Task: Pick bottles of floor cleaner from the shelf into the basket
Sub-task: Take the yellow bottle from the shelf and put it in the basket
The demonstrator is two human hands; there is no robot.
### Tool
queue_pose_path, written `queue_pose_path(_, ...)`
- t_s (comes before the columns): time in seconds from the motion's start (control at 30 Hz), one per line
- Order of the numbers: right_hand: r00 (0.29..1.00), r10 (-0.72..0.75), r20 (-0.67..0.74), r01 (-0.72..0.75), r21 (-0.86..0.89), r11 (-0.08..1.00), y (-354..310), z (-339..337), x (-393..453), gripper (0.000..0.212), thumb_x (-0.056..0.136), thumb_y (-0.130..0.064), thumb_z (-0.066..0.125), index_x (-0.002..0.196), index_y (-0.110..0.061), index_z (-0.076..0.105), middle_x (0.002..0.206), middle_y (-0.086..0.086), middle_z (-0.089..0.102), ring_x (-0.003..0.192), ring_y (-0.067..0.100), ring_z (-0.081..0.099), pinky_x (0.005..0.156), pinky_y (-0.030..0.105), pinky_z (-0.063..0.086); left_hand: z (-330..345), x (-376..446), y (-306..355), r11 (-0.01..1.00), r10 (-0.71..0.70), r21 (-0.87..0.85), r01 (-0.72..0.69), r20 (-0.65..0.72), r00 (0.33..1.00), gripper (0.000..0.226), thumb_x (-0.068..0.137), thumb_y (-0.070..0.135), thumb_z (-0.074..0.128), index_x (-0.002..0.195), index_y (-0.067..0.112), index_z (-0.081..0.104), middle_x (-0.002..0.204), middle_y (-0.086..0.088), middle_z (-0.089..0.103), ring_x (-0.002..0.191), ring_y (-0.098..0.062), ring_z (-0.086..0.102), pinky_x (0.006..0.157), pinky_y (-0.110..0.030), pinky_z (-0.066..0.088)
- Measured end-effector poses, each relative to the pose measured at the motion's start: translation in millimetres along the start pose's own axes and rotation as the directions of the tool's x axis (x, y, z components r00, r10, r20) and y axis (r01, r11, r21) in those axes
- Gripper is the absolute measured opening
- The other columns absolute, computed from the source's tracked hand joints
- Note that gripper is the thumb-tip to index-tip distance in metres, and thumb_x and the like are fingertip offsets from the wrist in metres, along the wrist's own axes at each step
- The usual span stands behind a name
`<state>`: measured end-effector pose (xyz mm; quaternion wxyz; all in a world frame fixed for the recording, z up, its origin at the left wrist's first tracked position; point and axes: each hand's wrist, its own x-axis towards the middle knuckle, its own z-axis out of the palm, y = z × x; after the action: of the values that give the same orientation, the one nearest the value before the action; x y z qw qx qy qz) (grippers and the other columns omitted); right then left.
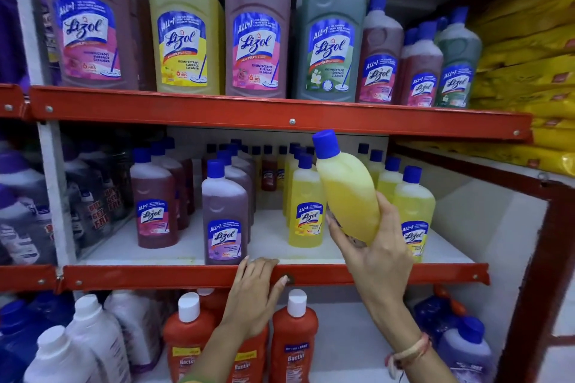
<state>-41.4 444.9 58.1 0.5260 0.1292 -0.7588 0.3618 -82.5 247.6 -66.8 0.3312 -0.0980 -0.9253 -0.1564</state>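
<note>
My right hand (375, 250) grips a yellow floor cleaner bottle (345, 190) with a blue cap, tilted left in front of the middle shelf (186, 277). More yellow bottles (305, 208) stand in rows on that shelf behind it. A purple bottle (224, 214) and a red-brown bottle (154, 205) stand further left. My left hand (253, 295) rests on the shelf's red front edge, fingers curled over it, holding no bottle. No basket is in view.
Large Lizol bottles (256, 28) fill the top shelf (280, 116). Orange Bactin bottles (294, 339) and white bottles (93, 336) stand on the bottom shelf. Yellow packets (529, 71) are stacked at right. A red upright post (541, 289) frames the right side.
</note>
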Motion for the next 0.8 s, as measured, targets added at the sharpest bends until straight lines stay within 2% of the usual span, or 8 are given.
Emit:
queue_pose_path(0.07,0.992,0.073,0.103,-0.097,0.246,0.964,-0.1,-5.2,4.4,0.069,0.069,-0.057,0.072,0.122,-0.02,0.048,0.108,-0.002,0.064,0.075,-0.009,0.061,0.052,0.001,0.04,0.7,-0.4,-0.2,1.0,-0.006,-0.005,0.006,-0.013,1.0,0.05,0.094,0.054,0.018,0.127,0.025,0.043,0.124,0.009,0.052,0.122,-0.005,0.039,0.115,-0.031,0.007)
queue_pose_path(0.1,0.978,0.116,0.175,-0.176,0.387,0.905,2.3,-6.7,7.4,0.066,0.066,-0.052,0.077,0.119,-0.023,0.05,0.109,-0.002,0.066,0.083,-0.004,0.065,0.059,0.001,0.045,1.4,-0.4,-0.5,1.0,-0.007,-0.002,0.007,-0.016,1.0,0.05,0.094,0.053,0.019,0.126,0.024,0.043,0.123,0.009,0.053,0.121,-0.006,0.04,0.115,-0.031,0.007)
queue_pose_path(0.2,0.875,0.176,0.452,-0.462,0.668,0.583,8.7,-8.8,14.2,0.064,0.056,-0.037,0.088,0.111,-0.029,0.056,0.1,0.004,0.075,0.085,0.018,0.073,0.066,0.022,0.058,2.5,-0.3,-1.2,1.0,-0.007,0.012,0.007,-0.023,1.0,0.05,0.093,0.053,0.019,0.124,0.024,0.045,0.122,0.009,0.054,0.119,-0.006,0.041,0.114,-0.032,0.008)
queue_pose_path(0.3,0.674,0.118,0.729,-0.732,0.64,0.231,18.2,-4.8,15.4,0.086,0.041,-0.042,0.091,0.114,-0.009,0.058,0.091,0.012,0.077,0.077,0.027,0.074,0.062,0.035,0.06,2.7,0.6,-1.0,1.0,-0.007,0.011,0.008,-0.031,1.0,0.052,0.092,0.055,0.017,0.123,0.025,0.045,0.121,0.01,0.054,0.119,-0.005,0.042,0.114,-0.032,0.009)
queue_pose_path(0.4,0.533,-0.035,0.845,-0.843,0.534,0.058,24.2,-1.4,8.9,0.085,0.042,-0.05,0.09,0.107,-0.002,0.065,0.08,0.016,0.074,0.07,0.026,0.073,0.059,0.035,0.06,2.9,0.9,-1.2,1.0,-0.003,0.003,0.003,-0.04,0.999,0.053,0.092,0.056,0.016,0.122,0.025,0.046,0.119,0.01,0.055,0.117,-0.005,0.043,0.113,-0.031,0.009)
queue_pose_path(0.57,0.529,-0.142,0.837,-0.843,0.537,0.028,33.2,5.5,4.7,0.073,0.045,-0.052,0.089,0.1,-0.007,0.072,0.079,0.014,0.075,0.071,0.023,0.073,0.062,0.034,0.061,4.1,2.1,-0.6,1.0,-0.009,0.005,0.009,-0.041,0.999,0.053,0.092,0.056,0.016,0.121,0.025,0.047,0.118,0.009,0.056,0.116,-0.006,0.044,0.113,-0.031,0.01)
queue_pose_path(0.73,0.582,-0.009,0.813,-0.802,0.576,0.155,39.4,11.1,19.5,0.096,0.041,-0.046,0.092,0.119,-0.002,0.057,0.097,0.017,0.075,0.085,0.029,0.072,0.072,0.039,0.061,4.7,1.0,0.8,0.999,-0.012,0.032,0.013,-0.032,0.999,0.051,0.092,0.056,0.018,0.122,0.025,0.046,0.119,0.01,0.055,0.117,-0.006,0.043,0.113,-0.03,0.009)
queue_pose_path(0.8,0.606,0.027,0.795,-0.78,0.588,0.214,42.6,15.6,28.3,0.096,0.039,-0.042,0.094,0.119,-0.006,0.056,0.102,0.013,0.075,0.092,0.027,0.071,0.075,0.036,0.06,4.5,1.5,0.5,0.999,-0.002,0.039,0.003,-0.024,1.0,0.05,0.093,0.056,0.02,0.123,0.025,0.045,0.12,0.01,0.054,0.118,-0.007,0.042,0.113,-0.03,0.007)
